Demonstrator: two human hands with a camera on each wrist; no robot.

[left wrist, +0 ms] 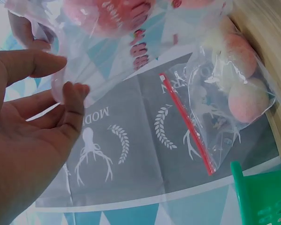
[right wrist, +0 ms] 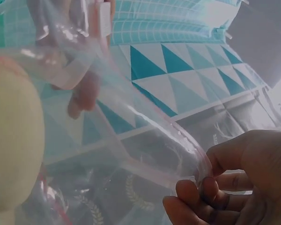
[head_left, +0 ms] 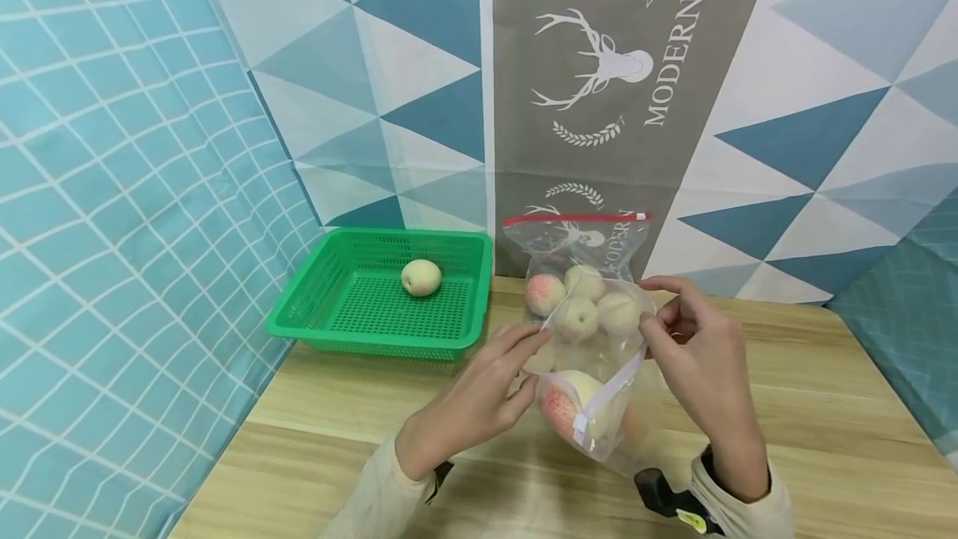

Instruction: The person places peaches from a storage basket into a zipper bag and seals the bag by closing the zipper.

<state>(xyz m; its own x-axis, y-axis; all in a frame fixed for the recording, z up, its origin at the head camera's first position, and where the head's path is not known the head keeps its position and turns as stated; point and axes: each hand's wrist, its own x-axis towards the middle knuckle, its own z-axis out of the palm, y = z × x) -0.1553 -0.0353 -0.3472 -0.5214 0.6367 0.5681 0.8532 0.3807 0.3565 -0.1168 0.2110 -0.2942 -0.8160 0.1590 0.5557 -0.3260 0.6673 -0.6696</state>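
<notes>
Both hands hold a clear zip bag point(head_left: 617, 385) with a pale pink closure and a white slider, its mouth spread between them. My left hand point(head_left: 479, 393) grips the left side of the mouth, thumb and fingers curled about the film. On the opposite side my right hand point(head_left: 696, 352) pinches the rim between thumb and fingers. A red-and-cream peach point(head_left: 557, 410) shows low in this bag; in the right wrist view a pale peach point(right wrist: 14, 136) looms close behind film. Just behind stands another clear bag point(head_left: 535, 239) with a red closure, holding several peaches point(head_left: 545, 294).
A green plastic basket point(head_left: 288, 323) stands on the left of the wooden table point(head_left: 337, 406), with one pale peach point(head_left: 422, 278) in it. Patterned cloth point(head_left: 419, 65) hangs behind the table, and blue checked cloth point(head_left: 112, 190) covers the left side.
</notes>
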